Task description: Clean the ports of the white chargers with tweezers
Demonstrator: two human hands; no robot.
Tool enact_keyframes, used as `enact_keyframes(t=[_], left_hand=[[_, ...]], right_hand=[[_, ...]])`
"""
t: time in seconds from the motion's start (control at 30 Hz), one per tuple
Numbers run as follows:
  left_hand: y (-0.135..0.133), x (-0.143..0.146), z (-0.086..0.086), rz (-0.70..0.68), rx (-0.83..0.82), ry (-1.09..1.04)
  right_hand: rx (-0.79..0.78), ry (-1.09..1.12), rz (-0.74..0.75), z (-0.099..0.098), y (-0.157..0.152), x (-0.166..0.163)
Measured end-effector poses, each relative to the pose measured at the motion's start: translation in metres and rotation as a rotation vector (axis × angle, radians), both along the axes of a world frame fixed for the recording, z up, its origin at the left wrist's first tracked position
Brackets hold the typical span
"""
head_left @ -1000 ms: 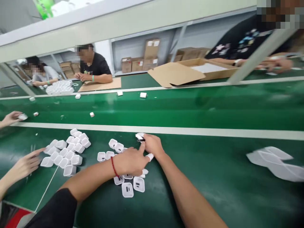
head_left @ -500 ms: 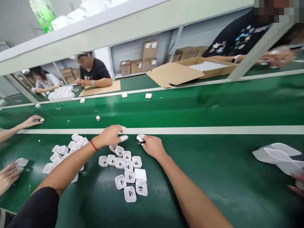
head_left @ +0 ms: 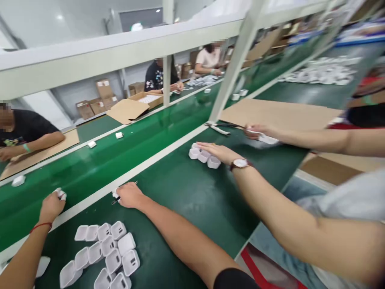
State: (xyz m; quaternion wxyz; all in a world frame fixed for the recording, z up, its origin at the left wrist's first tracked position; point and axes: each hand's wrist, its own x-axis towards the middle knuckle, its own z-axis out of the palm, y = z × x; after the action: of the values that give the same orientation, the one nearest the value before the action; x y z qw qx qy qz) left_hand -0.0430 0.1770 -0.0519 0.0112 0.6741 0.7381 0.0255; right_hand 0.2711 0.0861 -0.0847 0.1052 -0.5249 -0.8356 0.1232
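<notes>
My left hand [head_left: 53, 206] reaches over the green belt, with a red string on the wrist and white covers on the fingertips. Its fingers are closed around a small white piece [head_left: 62, 195], mostly hidden by the fingers. My right hand [head_left: 129, 195] is at the belt's near edge, closed on a slim dark tool [head_left: 115, 200] whose two ends poke out; its exact kind is unclear. Below my hands, several white plastic charger housings [head_left: 95, 252] lie grouped on the green table, most with their hollow side up and dark slots inside.
On the right, a co-worker's hand [head_left: 219, 151] rests on several white housings [head_left: 203, 155]; their other hand holds a white piece. Pliers [head_left: 219, 128] lie near a post [head_left: 237, 60]. Small white chargers [head_left: 119, 135] sit on the belt [head_left: 90, 160]. Other people work across it.
The view has swung right, bringing the neighbouring co-worker into sight. My left hand has moved out over the belt and closed on the small white piece. My right hand still grips the tool.
</notes>
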Motion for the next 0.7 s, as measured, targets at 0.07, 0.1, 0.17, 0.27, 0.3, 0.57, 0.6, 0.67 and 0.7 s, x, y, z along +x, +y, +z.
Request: enact_keyframes(t=[0.07,0.1,0.17,0.27,0.3,0.57,0.6,0.67,0.7], left_hand=[[0.01,0.001,0.002,-0.02,-0.015,0.002],[0.014,0.003,0.005,-0.023,-0.021,-0.005],[0.017,0.012,0.011,-0.017,-0.027,-0.044],[0.006,0.038,0.026,-0.022,-0.038,-0.169],[-0.004,0.05,0.032,-0.05,-0.049,-0.285],[-0.134,0.13,0.059,-0.555,0.281,-1.136],[-0.144,0.132,0.057,-0.58,0.332,-1.065],[-0.161,0.13,0.051,-0.575,0.429,-0.874],[-0.167,0.127,0.048,-0.564,0.483,-0.775]], right_hand=[[-0.004,0.025,0.01,-0.002,0.002,0.001],[-0.006,0.038,0.012,-0.003,0.003,0.001],[-0.004,0.072,0.009,-0.003,0.003,0.002],[0.021,0.144,-0.027,-0.002,0.003,0.002],[0.032,0.174,-0.05,-0.002,0.003,0.002],[0.139,0.547,-0.254,0.018,-0.013,-0.015],[0.142,0.617,-0.235,0.023,-0.017,-0.017],[0.142,0.821,-0.134,0.034,-0.027,-0.021],[0.139,0.911,-0.054,0.039,-0.033,-0.022]])
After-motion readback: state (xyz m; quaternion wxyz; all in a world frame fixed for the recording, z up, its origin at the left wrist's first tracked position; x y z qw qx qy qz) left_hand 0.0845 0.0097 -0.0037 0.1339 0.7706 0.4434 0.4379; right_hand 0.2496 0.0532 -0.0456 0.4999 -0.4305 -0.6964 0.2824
